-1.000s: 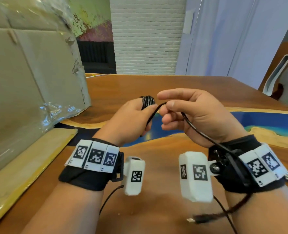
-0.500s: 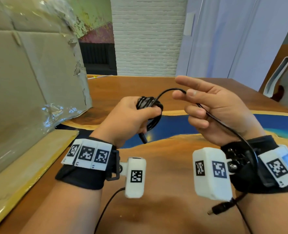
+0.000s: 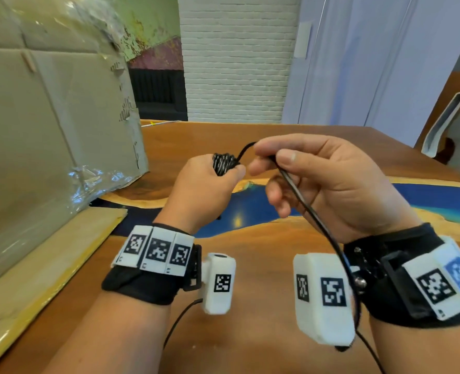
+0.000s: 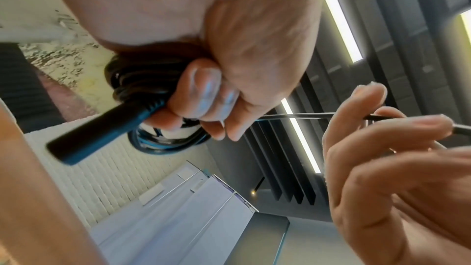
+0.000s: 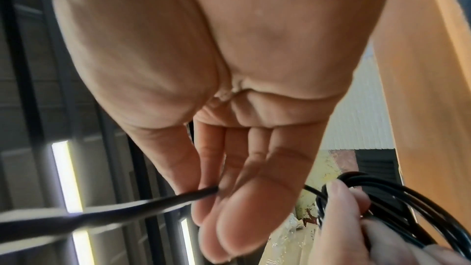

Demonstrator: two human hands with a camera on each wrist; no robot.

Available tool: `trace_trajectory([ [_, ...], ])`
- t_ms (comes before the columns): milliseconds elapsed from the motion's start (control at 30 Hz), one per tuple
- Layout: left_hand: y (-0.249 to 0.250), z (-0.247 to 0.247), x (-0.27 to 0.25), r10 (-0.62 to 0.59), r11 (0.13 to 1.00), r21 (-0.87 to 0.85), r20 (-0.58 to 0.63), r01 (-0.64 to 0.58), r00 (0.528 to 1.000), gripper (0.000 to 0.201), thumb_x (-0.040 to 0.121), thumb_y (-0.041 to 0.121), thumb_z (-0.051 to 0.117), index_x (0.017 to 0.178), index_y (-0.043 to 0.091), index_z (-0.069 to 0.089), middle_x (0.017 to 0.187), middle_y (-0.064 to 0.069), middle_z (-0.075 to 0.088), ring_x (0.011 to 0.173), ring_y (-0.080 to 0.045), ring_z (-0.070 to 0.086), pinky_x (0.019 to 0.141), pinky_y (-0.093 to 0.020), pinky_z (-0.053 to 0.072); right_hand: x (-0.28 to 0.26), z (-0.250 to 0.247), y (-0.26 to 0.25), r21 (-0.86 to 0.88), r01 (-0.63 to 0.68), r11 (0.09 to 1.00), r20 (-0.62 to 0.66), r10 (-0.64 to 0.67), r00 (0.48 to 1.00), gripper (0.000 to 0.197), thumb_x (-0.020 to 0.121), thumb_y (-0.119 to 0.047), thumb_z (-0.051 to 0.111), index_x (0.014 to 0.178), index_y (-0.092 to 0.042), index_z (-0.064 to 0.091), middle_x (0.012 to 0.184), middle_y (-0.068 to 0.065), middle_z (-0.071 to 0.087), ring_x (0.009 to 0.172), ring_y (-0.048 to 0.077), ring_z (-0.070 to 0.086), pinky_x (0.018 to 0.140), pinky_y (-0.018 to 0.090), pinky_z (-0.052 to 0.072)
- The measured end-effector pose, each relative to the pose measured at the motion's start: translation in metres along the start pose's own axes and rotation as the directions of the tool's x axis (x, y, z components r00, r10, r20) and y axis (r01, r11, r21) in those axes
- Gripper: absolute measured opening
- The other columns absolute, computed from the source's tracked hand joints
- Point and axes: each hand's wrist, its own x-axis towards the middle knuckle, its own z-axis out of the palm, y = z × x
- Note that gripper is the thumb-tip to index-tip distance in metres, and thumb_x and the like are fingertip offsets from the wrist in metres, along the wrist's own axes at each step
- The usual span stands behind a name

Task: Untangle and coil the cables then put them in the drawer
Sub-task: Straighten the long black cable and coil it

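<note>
A thin black cable is partly wound into a small coil (image 3: 223,164) (image 4: 137,80) (image 5: 377,196), and my left hand (image 3: 207,187) grips that coil in a fist above the table. One black plug end (image 4: 102,130) sticks out below the fist. My right hand (image 3: 312,182) is just to the right of it and pinches the free length of cable (image 3: 304,203) (image 5: 127,207) between thumb and forefinger. That length runs down past my right wrist and off the bottom edge. No drawer is in view.
A wooden table (image 3: 250,333) with a blue resin strip (image 3: 425,195) lies below my hands. A large cardboard box (image 3: 48,144) wrapped in plastic stands at the left on a flat board (image 3: 42,263). White brick wall and curtains are behind.
My right hand swung the free cable up and over toward the coil, then closed in to the left hand. Its fingers went from spread to pinching the cable beside the coil.
</note>
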Motion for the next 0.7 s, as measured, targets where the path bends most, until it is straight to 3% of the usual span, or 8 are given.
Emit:
trace_trajectory([
  [100, -0.001, 0.001, -0.001, -0.053, 0.99, -0.123, 0.112, 0.066, 0.992, 0.04, 0.095, 0.025, 0.064, 0.079, -0.009, 0.051, 0.057, -0.012, 0.042, 0.053, -0.019, 0.042, 0.058, -0.041, 0.04, 0.003, 0.009, 0.004, -0.072, 0.022, 0.997, -0.024, -0.024, 0.999, 0.022, 0.09, -0.011, 0.063, 0.108, -0.009, 0.076, 0.109, 0.015, 0.077, 0.063, 0.021, 0.066, 0.052, 0.027, 0.053],
  [167, 0.0, 0.0, -0.003, -0.099, 0.959, -0.246, 0.175, 0.141, 0.98, 0.034, 0.097, 0.022, 0.064, 0.075, -0.001, 0.052, 0.054, -0.003, 0.035, 0.047, -0.019, 0.033, 0.057, -0.036, 0.039, 0.005, 0.012, 0.004, -0.052, 0.025, 0.998, -0.079, -0.029, 0.996, 0.027, 0.089, -0.011, 0.061, 0.113, -0.011, 0.072, 0.113, 0.011, 0.077, 0.056, 0.016, 0.063, 0.046, 0.024, 0.049],
  [267, 0.005, -0.001, -0.005, -0.13, 0.898, -0.385, 0.233, 0.214, 0.964, 0.023, 0.1, 0.016, 0.06, 0.077, 0.011, 0.057, 0.052, 0.0, 0.027, 0.043, -0.017, 0.022, 0.056, -0.032, 0.037, 0.007, 0.016, 0.007, -0.086, 0.027, 0.996, -0.139, -0.039, 0.99, 0.026, 0.092, -0.005, 0.06, 0.114, -0.015, 0.071, 0.108, 0.007, 0.078, 0.044, 0.012, 0.054, 0.041, 0.023, 0.037],
  [433, 0.005, 0.003, -0.006, -0.093, 0.9, -0.389, 0.269, 0.197, 0.959, 0.02, 0.095, 0.02, 0.065, 0.077, 0.012, 0.059, 0.049, 0.0, 0.032, 0.04, -0.017, 0.024, 0.058, -0.033, 0.042, 0.009, 0.018, 0.009, -0.181, 0.025, 0.983, -0.229, -0.067, 0.971, 0.021, 0.099, -0.001, 0.057, 0.103, -0.011, 0.075, 0.088, 0.007, 0.078, 0.041, 0.002, 0.043, 0.036, 0.015, 0.029],
  [533, 0.006, 0.005, -0.006, -0.089, 0.911, -0.365, 0.281, 0.192, 0.956, 0.023, 0.099, 0.017, 0.063, 0.078, 0.012, 0.056, 0.049, 0.001, 0.032, 0.04, -0.017, 0.025, 0.059, -0.033, 0.042, 0.008, 0.016, 0.005, 0.037, 0.001, 0.999, -0.197, 0.006, 0.98, 0.02, 0.094, -0.001, 0.057, 0.102, -0.009, 0.074, 0.088, 0.009, 0.077, 0.038, 0.004, 0.036, 0.03, 0.015, 0.028],
  [633, 0.008, 0.005, -0.007, -0.078, 0.914, -0.359, 0.305, 0.191, 0.949, 0.023, 0.1, 0.018, 0.063, 0.079, 0.012, 0.056, 0.051, 0.002, 0.031, 0.041, -0.016, 0.025, 0.059, -0.032, 0.041, 0.011, 0.006, 0.001, 0.382, -0.004, 0.924, -0.223, 0.096, 0.97, 0.02, 0.082, -0.008, 0.06, 0.099, -0.007, 0.07, 0.087, 0.01, 0.074, 0.04, 0.001, 0.047, 0.035, 0.01, 0.039],
  [700, 0.009, 0.005, -0.008, -0.075, 0.917, -0.35, 0.324, 0.193, 0.943, 0.023, 0.1, 0.018, 0.063, 0.078, 0.013, 0.055, 0.052, 0.003, 0.032, 0.042, -0.015, 0.026, 0.06, -0.034, 0.04, 0.013, 0.0, 0.0, 0.437, 0.022, 0.899, -0.279, 0.112, 0.954, 0.019, 0.079, -0.008, 0.062, 0.097, -0.008, 0.069, 0.082, 0.008, 0.071, 0.042, 0.002, 0.052, 0.038, 0.009, 0.043],
])
